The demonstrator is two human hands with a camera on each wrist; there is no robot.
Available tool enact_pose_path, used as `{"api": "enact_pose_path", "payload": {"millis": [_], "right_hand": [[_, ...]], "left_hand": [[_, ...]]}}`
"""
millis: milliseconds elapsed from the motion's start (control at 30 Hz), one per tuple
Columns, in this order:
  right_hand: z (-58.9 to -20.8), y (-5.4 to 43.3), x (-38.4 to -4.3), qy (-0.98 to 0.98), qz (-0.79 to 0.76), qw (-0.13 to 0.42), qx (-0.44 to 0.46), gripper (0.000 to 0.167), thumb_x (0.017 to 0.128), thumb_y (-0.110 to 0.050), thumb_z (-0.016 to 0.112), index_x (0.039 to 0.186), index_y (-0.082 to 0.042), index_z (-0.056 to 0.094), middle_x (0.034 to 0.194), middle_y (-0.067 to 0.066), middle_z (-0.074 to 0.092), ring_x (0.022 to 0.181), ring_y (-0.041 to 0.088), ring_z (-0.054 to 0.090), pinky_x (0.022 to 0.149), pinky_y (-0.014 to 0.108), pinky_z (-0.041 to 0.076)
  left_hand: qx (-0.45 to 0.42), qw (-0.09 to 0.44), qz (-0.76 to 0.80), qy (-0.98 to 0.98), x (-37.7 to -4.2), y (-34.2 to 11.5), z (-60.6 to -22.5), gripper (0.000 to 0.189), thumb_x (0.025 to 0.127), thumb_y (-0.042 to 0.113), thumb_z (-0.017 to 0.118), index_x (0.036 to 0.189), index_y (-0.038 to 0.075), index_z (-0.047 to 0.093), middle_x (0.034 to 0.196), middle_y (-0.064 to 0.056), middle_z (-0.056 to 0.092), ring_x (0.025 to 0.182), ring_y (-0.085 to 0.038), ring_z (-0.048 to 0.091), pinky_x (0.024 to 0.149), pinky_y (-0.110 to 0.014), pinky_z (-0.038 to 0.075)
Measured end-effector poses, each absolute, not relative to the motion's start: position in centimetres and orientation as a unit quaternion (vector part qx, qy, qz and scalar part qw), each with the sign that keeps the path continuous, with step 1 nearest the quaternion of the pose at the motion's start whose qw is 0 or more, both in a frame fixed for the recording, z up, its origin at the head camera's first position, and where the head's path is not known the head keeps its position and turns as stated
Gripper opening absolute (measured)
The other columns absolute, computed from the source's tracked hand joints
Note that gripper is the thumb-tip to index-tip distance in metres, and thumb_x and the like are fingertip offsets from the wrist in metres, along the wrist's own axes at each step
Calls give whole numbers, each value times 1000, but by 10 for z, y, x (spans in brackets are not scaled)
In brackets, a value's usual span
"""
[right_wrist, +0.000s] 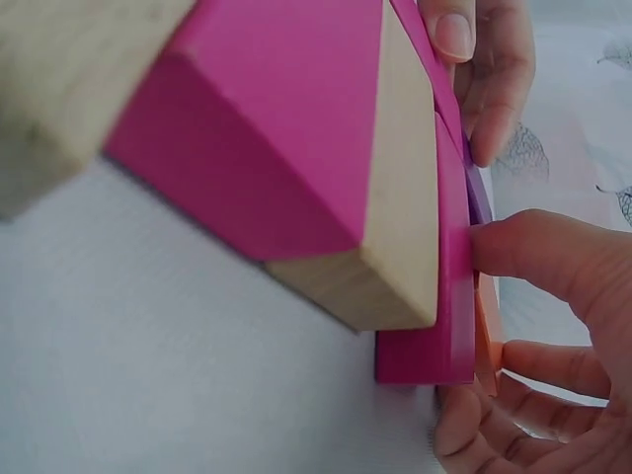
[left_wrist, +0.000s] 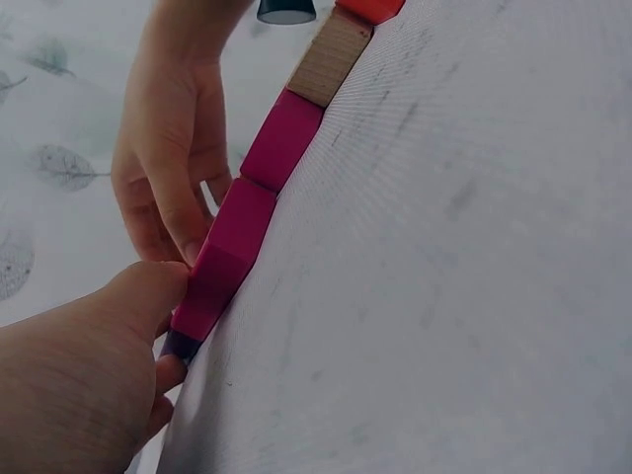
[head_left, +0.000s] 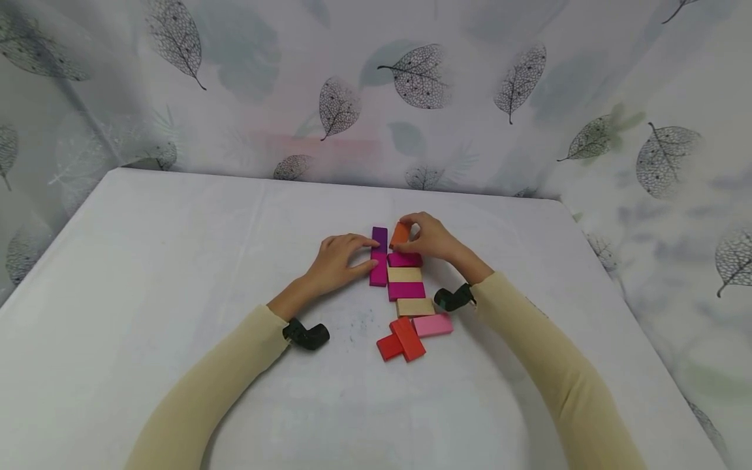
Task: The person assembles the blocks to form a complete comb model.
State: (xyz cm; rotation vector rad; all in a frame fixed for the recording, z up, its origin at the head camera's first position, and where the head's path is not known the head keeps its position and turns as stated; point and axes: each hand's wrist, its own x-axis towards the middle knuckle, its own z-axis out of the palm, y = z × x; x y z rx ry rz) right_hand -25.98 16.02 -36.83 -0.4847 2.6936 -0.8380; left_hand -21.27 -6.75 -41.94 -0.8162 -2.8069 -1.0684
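The right grip (head_left: 435, 237) pinches an orange block (head_left: 401, 234). Left of it, the uncurled left grip (head_left: 337, 264) touches a magenta block (head_left: 378, 274).

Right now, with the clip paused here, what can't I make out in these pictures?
- Lower end of the orange block, head view: behind the thumb of the right hand.
- Most of the purple block, left wrist view: hidden by the magenta block and left hand.
- Rest of the red block, left wrist view: cut off by the top edge.
- Nearest pale block, right wrist view: blurred, cut off by the left edge.
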Motion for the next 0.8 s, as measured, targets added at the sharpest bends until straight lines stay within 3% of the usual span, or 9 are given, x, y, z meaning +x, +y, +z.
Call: {"api": "enact_pose_path", "payload": {"millis": [233, 800], "right_hand": [[-369, 163, -262, 926, -307, 146, -165, 62, 85, -18, 75, 137, 4, 49, 134, 21, 51, 109, 34, 58, 92, 43, 51], [-370, 164, -270, 924, -295, 135, -200, 61, 82, -17, 78, 133, 5, 54, 131, 20, 55, 98, 30, 63, 84, 38, 54]], "left_hand": [[-269, 14, -344, -900, -213, -67, -418, 41, 95, 35, 63, 131, 17, 60, 134, -6, 58, 131, -26, 46, 111, -55, 21], [-260, 11, -339, -904, -213, -68, -418, 41, 95, 36, 63, 132, 18, 60, 135, -6, 57, 132, -25, 45, 111, -55, 21]]}}
